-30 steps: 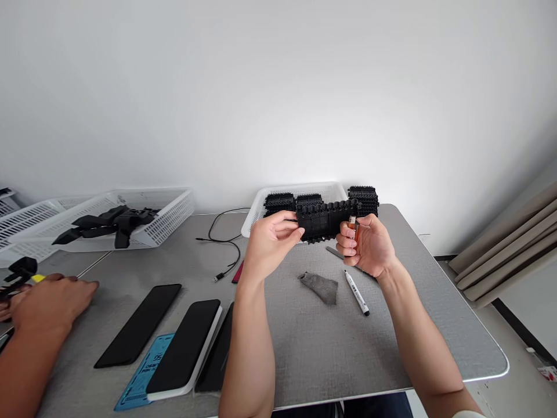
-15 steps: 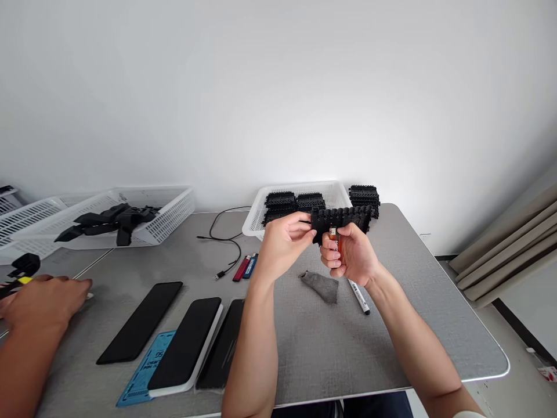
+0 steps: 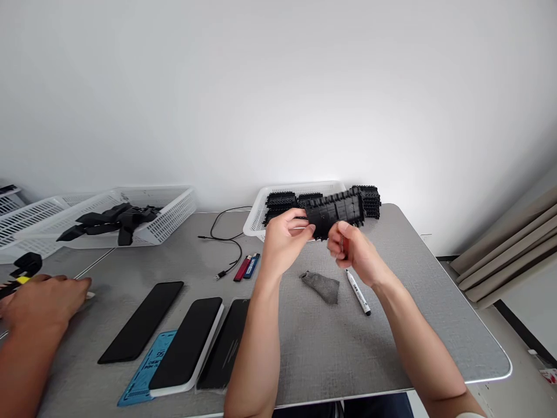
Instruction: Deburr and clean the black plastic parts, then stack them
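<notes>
My left hand pinches the left end of a black ridged plastic part, raised above the table and tilted up toward the right. Its broad panelled face is turned toward me. Below that part, my right hand is closed around an orange lighter, mostly hidden by the fingers, with the thumb on top. No flame can be made out. Under my hands a crumpled grey cloth lies on the table, and a white marker with a black cap rests to its right.
A white basket and a stack hold similar black parts. Left are a USB cable, red lighter, blue lighter, phones and another basket. A co-worker's hand is at far left.
The black part has turned, its right end rising and its broad face now showing. My right hand has rotated, so the lighter's metal top no longer shows.
</notes>
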`<state>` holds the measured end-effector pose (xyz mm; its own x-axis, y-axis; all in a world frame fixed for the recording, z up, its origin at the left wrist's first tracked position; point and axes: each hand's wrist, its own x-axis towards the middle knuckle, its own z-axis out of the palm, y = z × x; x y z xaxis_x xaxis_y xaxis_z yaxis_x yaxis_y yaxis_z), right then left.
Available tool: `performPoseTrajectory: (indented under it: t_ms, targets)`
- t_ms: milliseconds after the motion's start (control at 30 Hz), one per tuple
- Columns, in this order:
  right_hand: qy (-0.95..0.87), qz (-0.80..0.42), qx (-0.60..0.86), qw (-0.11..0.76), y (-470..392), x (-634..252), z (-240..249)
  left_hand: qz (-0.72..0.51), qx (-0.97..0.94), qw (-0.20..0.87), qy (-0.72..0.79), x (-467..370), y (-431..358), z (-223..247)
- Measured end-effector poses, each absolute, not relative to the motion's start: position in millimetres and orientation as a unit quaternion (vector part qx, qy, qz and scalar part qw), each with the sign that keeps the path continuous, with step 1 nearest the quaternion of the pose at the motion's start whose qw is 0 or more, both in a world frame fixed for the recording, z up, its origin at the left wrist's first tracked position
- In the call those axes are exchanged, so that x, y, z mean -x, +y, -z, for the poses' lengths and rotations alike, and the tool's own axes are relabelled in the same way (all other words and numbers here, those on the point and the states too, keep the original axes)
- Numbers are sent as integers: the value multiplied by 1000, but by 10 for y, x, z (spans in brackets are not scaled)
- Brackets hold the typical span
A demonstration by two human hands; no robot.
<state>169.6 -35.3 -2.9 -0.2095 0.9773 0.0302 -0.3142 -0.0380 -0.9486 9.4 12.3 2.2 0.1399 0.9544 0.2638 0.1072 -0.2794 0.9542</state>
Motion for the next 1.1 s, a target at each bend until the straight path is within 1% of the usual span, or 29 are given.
performPoseTrajectory:
  t_ms: [67, 100, 167, 200, 300, 400, 500, 667, 933, 1100]
  targets:
    - [-450, -492, 388, 636, -315, -1740, 72, -526, -573, 464, 425, -92, 155, -22]
    - [-439, -429, 399, 681, -284, -1758, 100, -534, -551, 486, 417, -91, 165, -24]
    - [-425, -355, 415, 722, -212, -1777, 160, -538, -526, 524, 399, -91, 172, -27]
    - [-424, -351, 419, 722, -177, -1775, 188, -533, -523, 539, 390, -92, 170, -24]
    - [-425, -393, 398, 712, -100, -1743, 241, -505, -537, 562, 375, -96, 160, 5]
    - [-409, -399, 377, 729, -66, -1731, 249, -441, -598, 555, 374, -94, 158, 35]
    - [-404, -383, 388, 734, -53, -1790, 240, -384, -662, 533, 362, -89, 154, 25]
    - [-447, -348, 430, 703, -61, -1906, 237, -412, -682, 481, 366, -72, 135, -19]
    - [-504, -307, 458, 665, -115, -1907, 174, -416, -666, 478, 394, -74, 110, -35]
    - [-479, -206, 511, 684, -290, -1904, 60, -430, -662, 467, 397, -69, 126, -12]
